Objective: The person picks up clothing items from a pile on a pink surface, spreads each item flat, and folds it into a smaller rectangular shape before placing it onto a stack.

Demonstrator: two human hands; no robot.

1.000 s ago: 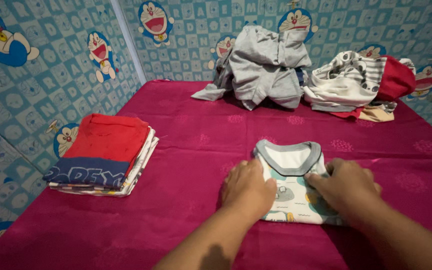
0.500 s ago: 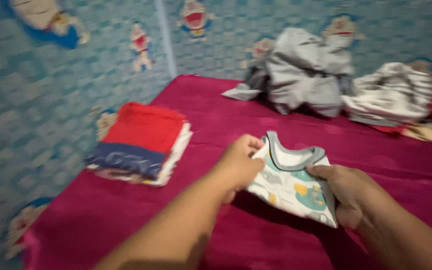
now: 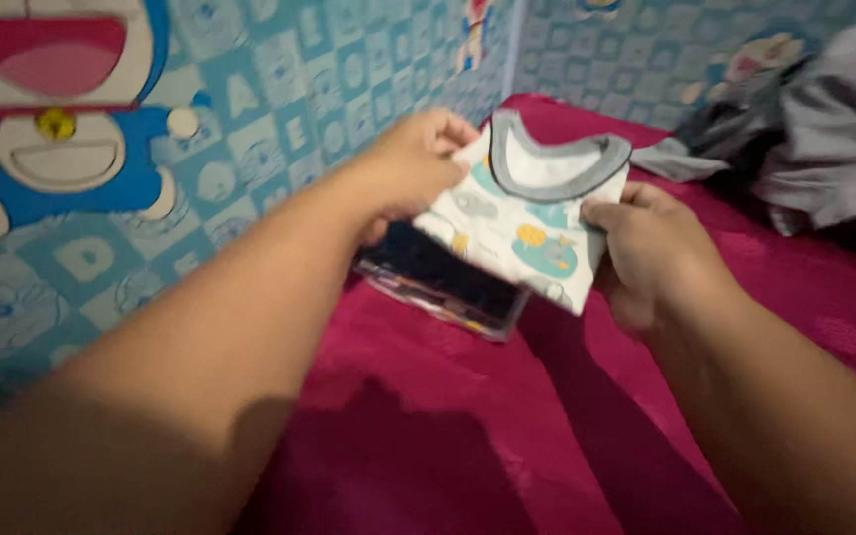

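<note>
A small folded white shirt [image 3: 525, 213] with a grey collar and cartoon prints hangs in the air between both hands. My left hand [image 3: 403, 168] grips its left edge and my right hand [image 3: 646, 253] grips its right edge. The shirt hovers just above a stack of folded clothes [image 3: 443, 282], whose dark blue front edge shows beneath it, near the left wall on the magenta bedsheet [image 3: 507, 436].
A heap of unfolded grey clothes [image 3: 824, 129] lies at the back right on the sheet. Blue cartoon-patterned wall panels [image 3: 151, 168] run along the left and the back, close to the stack.
Both hands lifted the folded shirt off the sheet and carried it left until it hangs over the stack of folded clothes. The view swung left toward the wall.
</note>
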